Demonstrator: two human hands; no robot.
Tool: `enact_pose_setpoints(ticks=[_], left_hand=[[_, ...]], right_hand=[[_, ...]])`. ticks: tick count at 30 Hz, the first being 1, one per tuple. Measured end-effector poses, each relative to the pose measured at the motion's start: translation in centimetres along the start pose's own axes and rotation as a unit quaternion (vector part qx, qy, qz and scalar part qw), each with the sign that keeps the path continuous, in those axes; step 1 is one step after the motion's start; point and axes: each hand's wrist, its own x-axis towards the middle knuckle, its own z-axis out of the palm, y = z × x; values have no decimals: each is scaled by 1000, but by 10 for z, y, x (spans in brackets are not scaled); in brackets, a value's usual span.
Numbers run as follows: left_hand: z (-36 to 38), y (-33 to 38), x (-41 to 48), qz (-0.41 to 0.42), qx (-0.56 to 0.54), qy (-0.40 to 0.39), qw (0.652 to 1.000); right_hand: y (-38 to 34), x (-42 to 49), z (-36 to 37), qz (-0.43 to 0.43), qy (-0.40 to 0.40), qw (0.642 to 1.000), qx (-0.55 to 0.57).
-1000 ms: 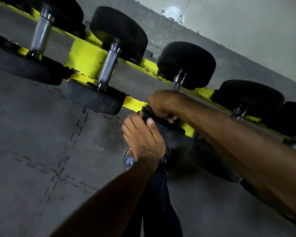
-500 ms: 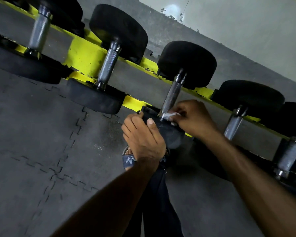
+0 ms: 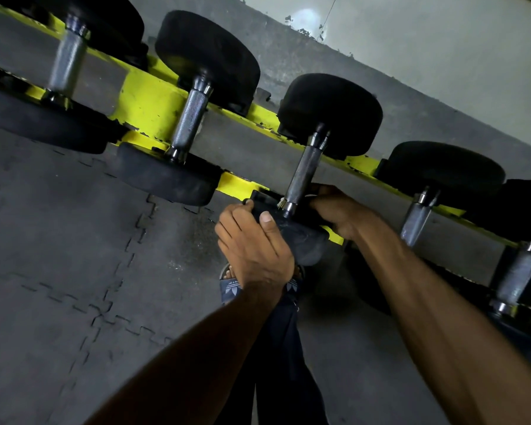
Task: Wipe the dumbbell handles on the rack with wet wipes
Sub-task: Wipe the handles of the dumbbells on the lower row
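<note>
Finding: my left hand (image 3: 255, 246) is clamped over the near head of the black rubber-headed dumbbell (image 3: 331, 115), which lies third along the yellow painted steel rack (image 3: 147, 102). My right hand (image 3: 334, 210) is curled round the foot of its knurled steel handle (image 3: 304, 170). It presses the white wet wipe (image 3: 280, 204) there, of which only a pale scrap shows. The hands sit close together, one either side of the handle.

Risks, in my judgement:
- The knurling may snag and shred so thin a wipe if I drag hard.
- The wipe is bunched at the collar, so the upper handle could go unwiped.
- If my left grip eases, the rub may roll the dumbbell off its rail. My blue sandalled foot (image 3: 230, 285) is directly beneath.
- My right fingers sit between head and rail and could be pinched.
</note>
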Motion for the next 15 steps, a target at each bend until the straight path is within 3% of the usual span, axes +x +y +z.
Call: enact_pose_setpoints(ticks=[2, 4, 8, 13, 15], left_hand=[[1, 0, 1, -1, -1, 1, 1000], [0, -1, 0, 1, 2, 1, 1000], [0, -2, 0, 1, 5, 3, 1000], [0, 0, 0, 0, -2, 1, 1000], [0, 0, 0, 0, 1, -2, 1000]], right_hand=[[4, -9, -10, -21, -18, 1000, -14], [8, -20, -14, -49, 32, 998, -31], [10, -35, -4, -119, 120, 979, 110], [-26, -19, 12, -207, 262, 912, 240], [-36, -3, 13, -202, 331, 880, 274]])
